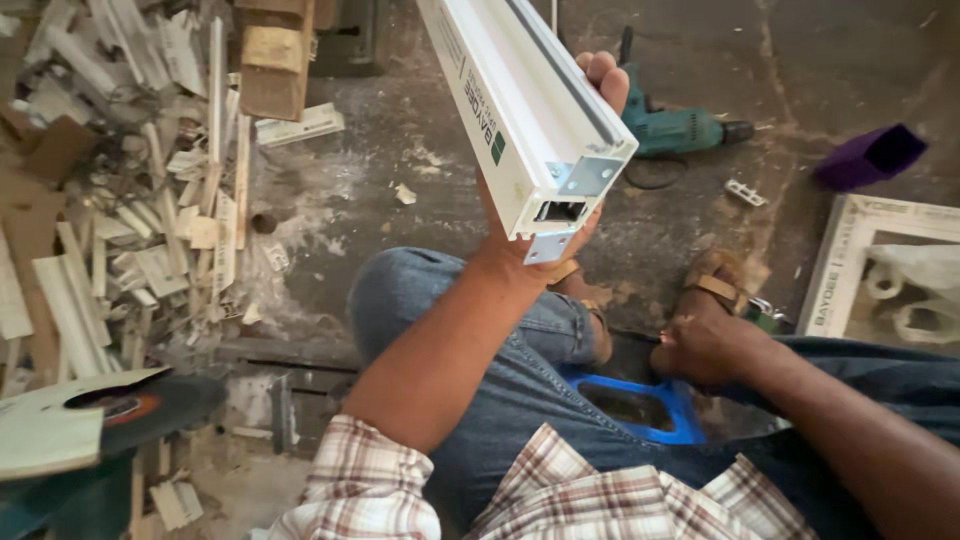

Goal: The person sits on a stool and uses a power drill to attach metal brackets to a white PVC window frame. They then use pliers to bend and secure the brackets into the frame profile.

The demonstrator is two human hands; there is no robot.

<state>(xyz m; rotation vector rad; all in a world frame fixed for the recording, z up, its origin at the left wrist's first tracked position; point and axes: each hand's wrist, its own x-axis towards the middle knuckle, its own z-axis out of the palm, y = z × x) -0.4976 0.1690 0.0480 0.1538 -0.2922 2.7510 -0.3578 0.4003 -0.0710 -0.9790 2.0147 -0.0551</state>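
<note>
My left hand (pixel 560 215) grips a long white plastic window profile (pixel 520 100) near its cut end, holding it up at a slant. A grey metal bracket (pixel 585 178) sits in that end. My right hand (pixel 705 345) is lower, closed around a small object by my sandalled foot (pixel 720 285); what it holds is mostly hidden. I sit in blue jeans and a plaid shirt over a blue plastic stool (pixel 640 405).
A teal power drill (pixel 675 128) lies on the concrete floor behind the profile. A heap of white profile offcuts (pixel 130 200) fills the left. A purple box (pixel 870 155) and a white frame (pixel 880 270) are at right. A cutting disc (pixel 130 408) sits lower left.
</note>
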